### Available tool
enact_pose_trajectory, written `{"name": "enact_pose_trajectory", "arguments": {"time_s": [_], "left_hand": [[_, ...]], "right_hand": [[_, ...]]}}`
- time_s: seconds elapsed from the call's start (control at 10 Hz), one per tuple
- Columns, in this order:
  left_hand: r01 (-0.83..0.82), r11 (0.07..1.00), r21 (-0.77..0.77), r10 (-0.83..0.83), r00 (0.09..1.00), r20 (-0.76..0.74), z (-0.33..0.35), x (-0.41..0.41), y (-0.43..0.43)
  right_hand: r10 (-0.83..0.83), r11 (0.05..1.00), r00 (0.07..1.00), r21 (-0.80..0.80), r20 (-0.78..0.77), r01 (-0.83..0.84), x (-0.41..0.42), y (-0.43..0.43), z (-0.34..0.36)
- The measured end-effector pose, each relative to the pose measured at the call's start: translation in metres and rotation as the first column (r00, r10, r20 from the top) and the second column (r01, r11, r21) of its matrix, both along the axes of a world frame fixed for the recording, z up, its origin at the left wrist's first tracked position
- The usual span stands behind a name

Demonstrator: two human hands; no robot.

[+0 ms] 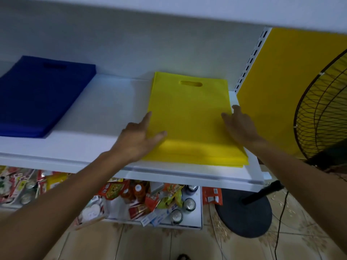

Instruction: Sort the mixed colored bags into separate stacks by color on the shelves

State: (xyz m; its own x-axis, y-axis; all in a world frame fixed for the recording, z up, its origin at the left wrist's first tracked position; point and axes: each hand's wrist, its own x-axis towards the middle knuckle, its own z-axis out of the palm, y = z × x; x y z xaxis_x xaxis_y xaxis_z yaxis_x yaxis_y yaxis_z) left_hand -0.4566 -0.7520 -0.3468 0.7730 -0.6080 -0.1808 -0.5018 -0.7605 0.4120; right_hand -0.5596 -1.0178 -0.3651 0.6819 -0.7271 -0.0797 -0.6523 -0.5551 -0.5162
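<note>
looking at the white shelf (105, 109), where do the yellow bags (189, 119) sit?

in 1 flat stack at its right end, handle cutout toward the back wall, near edge close to the shelf's front lip.

and the left hand (139, 139)?

at the stack's left edge, near the front corner. the index finger runs straight along that edge and the thumb lies flat on the top bag, spread away from it. the other fingers are folded out of sight, so i cannot tell whether they tuck under anything.

the right hand (239, 126)?

on the opposite edge, fingers straight and slightly spread, resting on the top bag, with 1 fingertip reaching past the edge over the bare shelf. nothing is pinched.

any other colour up there?

blue bags (41, 96), stacked at the left end of the same shelf, well apart from the yellow, with bare white board between them.

what else is around?

a slotted metal upright (251, 59) and a yellow panel (291, 72) just right of the shelf. a black wire fan (323, 109) stands in front of the panel, its round base (244, 212) on the tiled floor (150, 244). on the shelf below, snack packets (142, 199) and a few cans (189, 203) lie jumbled.
</note>
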Motion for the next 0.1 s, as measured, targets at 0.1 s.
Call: {"name": "enact_pose_trajectory", "arguments": {"time_s": [0.1], "left_hand": [[-0.043, 0.999, -0.005, 0.043, 0.996, 0.072, -0.0036, -0.0019, -0.0016]], "right_hand": [[-0.055, 0.994, 0.994, 0.104, 0.096, 0.045, -0.0081, 0.0042, 0.0099]]}}
